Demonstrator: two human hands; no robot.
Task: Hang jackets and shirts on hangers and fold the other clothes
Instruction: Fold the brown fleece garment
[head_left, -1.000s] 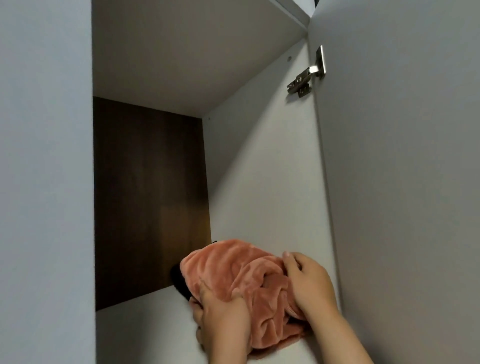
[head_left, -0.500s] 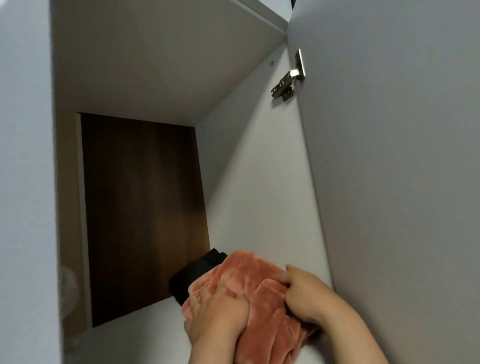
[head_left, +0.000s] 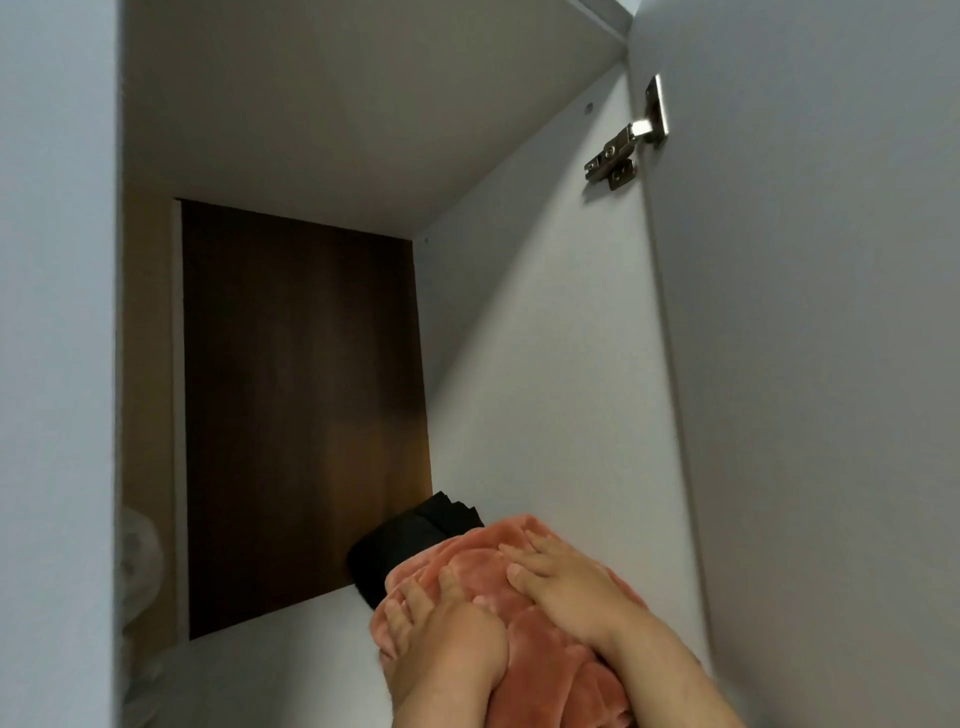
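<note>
A folded salmon-pink plush garment (head_left: 550, 649) lies on the white shelf (head_left: 270, 675) of an open cupboard, up against the right inner wall. Both my hands press flat on it. My left hand (head_left: 441, 634) lies on its left side with fingers spread over the edge. My right hand (head_left: 566, 582) rests on its top with straight fingers pointing left. Behind the pink garment sits a folded black garment (head_left: 400, 545), partly hidden by it.
The cupboard has a dark wood back panel (head_left: 301, 415) and a white right wall (head_left: 535, 364). Its open door (head_left: 810, 364) stands at the right on a metal hinge (head_left: 623, 145). A closed door (head_left: 57, 364) fills the left. A pale crumpled thing (head_left: 137, 561) shows at the left gap.
My right hand has opened from gripping the pink garment and now lies flat on its top. The garment has been pushed further in against the black one. The view shifted slightly.
</note>
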